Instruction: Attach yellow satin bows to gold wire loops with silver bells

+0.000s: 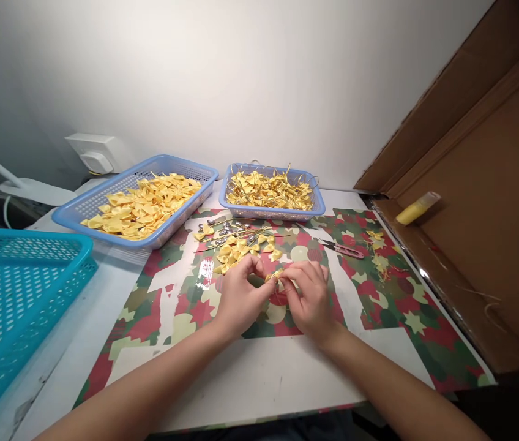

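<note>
My left hand (pixel 245 297) and my right hand (pixel 308 294) meet over the middle of the patterned mat. Between their fingertips is a small yellow ribbon bow (pixel 275 275), with thin gold cord at it. Thumb and fingers of each hand are pinched on it, and they partly cover it. Just beyond my left hand lies a loose pile of yellow bows (pixel 236 250). Behind that pile are several small silvery round pieces (pixel 226 228) and strands of gold cord. To the right of the pile rests a pair of pink-handled thread snips (pixel 342 248).
A blue basket of yellow bows (pixel 163 237) stands back left; a smaller blue basket (pixel 273 214) holds bows with gold cord. A teal basket (pixel 57 242) is at the left edge. Cardboard (pixel 480 184) walls the right side, with a yellow tube (pixel 418 208) against it. Thread scraps (pixel 382 266) lie right.
</note>
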Available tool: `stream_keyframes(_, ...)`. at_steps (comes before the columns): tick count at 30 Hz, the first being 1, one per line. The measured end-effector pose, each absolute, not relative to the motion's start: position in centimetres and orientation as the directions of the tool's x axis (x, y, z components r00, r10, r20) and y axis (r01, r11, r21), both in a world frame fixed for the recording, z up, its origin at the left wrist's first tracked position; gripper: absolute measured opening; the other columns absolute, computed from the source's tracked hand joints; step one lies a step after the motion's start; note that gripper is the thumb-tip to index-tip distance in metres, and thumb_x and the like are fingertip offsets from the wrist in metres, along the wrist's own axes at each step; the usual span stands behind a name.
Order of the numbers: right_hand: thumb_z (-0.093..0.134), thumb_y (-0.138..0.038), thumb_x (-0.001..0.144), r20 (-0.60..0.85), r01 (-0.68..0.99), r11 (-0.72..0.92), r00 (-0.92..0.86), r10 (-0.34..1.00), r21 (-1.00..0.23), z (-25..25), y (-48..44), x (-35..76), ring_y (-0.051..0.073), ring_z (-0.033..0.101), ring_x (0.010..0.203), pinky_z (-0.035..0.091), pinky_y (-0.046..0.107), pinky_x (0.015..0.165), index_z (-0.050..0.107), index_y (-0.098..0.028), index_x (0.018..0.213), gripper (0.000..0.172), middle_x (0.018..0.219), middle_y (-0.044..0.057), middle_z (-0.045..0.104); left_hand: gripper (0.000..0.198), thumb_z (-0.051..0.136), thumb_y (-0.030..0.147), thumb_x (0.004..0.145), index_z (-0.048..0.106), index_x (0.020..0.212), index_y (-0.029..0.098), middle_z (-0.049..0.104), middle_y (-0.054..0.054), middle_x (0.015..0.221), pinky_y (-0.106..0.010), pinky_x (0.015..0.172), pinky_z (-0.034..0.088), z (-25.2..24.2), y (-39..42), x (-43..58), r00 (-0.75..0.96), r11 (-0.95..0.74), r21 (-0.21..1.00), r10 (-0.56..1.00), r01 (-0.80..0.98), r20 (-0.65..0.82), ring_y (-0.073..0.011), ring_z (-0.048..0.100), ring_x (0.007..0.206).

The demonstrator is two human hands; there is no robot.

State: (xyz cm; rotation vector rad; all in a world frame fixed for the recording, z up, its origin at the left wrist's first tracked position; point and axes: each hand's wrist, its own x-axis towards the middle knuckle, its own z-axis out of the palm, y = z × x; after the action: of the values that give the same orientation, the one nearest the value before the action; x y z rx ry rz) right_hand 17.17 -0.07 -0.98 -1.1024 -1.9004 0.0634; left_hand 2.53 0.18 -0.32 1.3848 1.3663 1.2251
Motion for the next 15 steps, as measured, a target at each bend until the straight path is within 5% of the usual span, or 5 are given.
stream_keyframes(5, 0.041, -0.014, 0.096, 0.71, 0.399, 0.738, -0.249, 0.659, -0.545, 0.0, -0.1, 18.2, 0.019, 0.06, 0.082, 0.048, 0.033, 0.07, 0.052, -0.024, 0.092, 0.015, 0.088, 0.005, 0.064, 0.02, 0.065, 0.019, 0.071, 0.046, 0.071, 0.021, 0.052, 0.005, 0.067, -0.023, 0.061, 0.038, 0.1, 0.4, 2.2, -0.054, -0.061, 0.974, 0.996, 0.217, 0.074, -0.0125, 0.049, 0.065)
stream_keyframes(8, 0.035, -0.02, 0.101, 0.622, 0.159, 0.69, -0.328, 0.711, -0.706, 0.5, -0.5, 19.5, 0.014, 0.058, 0.065, 0.047, 0.027, 0.057, 0.044, -0.026, 0.096, 0.011, 0.082, 0.001, 0.062, 0.021, 0.066, 0.023, 0.072, 0.045, 0.07, 0.021, 0.055, 0.004, 0.067, -0.024, 0.062, 0.039, 0.5, 0.3, 2.0, -0.058, -0.05, 0.966, 0.996, 0.252, 0.066, -0.0136, 0.051, 0.065)
stream_keyframes(11, 0.035, -0.027, 0.103, 0.503, -0.019, 0.525, -0.321, 0.802, -0.851, 1.3, -0.9, 20.8, 0.01, 0.043, 0.048, 0.037, 0.023, 0.045, 0.043, -0.027, 0.096, 0.011, 0.064, -0.006, 0.048, 0.021, 0.065, 0.024, 0.075, 0.044, 0.071, 0.022, 0.057, 0.003, 0.072, -0.025, 0.066, 0.04, 0.6, 0.2, 1.8, -0.045, -0.075, 0.96, 0.995, 0.271, 0.091, -0.0154, 0.056, 0.071)
stream_keyframes(15, 0.039, -0.037, 0.101, 0.473, -0.215, 0.427, -0.26, 0.842, -0.878, 4.0, -1.3, 22.6, 0.01, 0.024, 0.043, 0.026, 0.025, 0.042, 0.045, -0.028, 0.089, 0.017, 0.056, -0.008, 0.027, 0.022, 0.063, 0.024, 0.076, 0.043, 0.07, 0.022, 0.056, 0.002, 0.074, -0.026, 0.068, 0.043, 0.3, 0.4, 1.6, -0.02, -0.071, 0.967, 0.997, 0.246, 0.078, -0.0181, 0.061, 0.082)
